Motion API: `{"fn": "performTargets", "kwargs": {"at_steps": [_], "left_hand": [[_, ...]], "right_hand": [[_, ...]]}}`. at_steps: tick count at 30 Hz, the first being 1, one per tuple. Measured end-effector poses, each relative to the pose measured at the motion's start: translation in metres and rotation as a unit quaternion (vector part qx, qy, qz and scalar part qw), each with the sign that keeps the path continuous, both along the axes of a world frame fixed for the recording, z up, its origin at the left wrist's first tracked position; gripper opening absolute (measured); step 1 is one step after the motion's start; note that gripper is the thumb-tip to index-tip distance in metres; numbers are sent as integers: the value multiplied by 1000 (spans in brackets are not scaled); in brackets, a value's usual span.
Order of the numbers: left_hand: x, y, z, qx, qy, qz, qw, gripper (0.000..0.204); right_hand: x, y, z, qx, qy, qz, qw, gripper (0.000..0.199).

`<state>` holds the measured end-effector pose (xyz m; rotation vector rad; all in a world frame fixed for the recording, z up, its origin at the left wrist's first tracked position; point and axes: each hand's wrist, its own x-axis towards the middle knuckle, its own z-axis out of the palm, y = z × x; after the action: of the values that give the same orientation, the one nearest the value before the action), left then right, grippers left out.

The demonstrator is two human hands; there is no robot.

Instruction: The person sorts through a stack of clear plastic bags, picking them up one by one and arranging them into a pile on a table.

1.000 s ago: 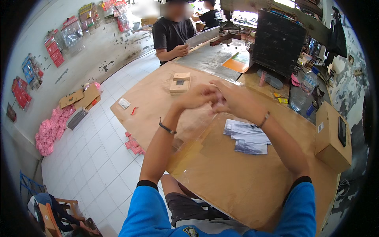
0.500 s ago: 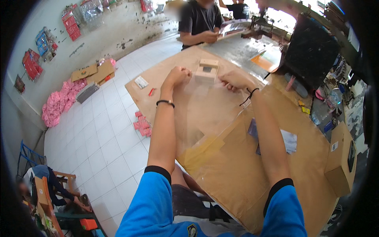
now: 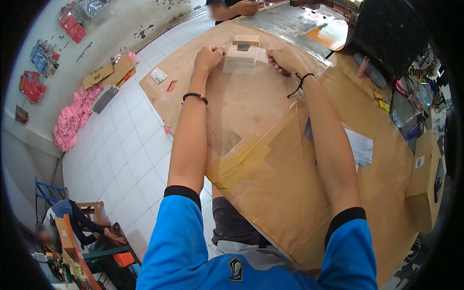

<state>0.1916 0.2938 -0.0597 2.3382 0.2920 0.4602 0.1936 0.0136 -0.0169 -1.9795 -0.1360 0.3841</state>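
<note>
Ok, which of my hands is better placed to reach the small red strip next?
Your left hand, I'd say: it is clearly nearer the red strip, while your right hand is right of the wooden block. Whether the left is free is hard to tell.

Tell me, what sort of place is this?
It looks like a small workshop, though I can't be sure: there's a wooden block on a big brown table, and packets hang on the wall.
</note>
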Motion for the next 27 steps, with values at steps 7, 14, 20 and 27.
{"fn": "performTargets", "kwargs": {"at_steps": [7, 14, 20, 27], "left_hand": [[0, -15, 1, -15, -32, 38, 999, 46], [1, -10, -2, -19, -20, 60, 998, 46], [1, -14, 2, -20, 15, 59, 998, 43], [7, -6, -2, -24, 15, 55, 998, 44]], "right_hand": [[24, -1, -26, 0, -144, -22, 989, 41], [12, 0, -13, -66, -137, -20, 988, 41], [20, -3, -19, -55, -142, -23, 988, 43], [23, -2, -24, -37, -154, -21, 987, 43]]}}
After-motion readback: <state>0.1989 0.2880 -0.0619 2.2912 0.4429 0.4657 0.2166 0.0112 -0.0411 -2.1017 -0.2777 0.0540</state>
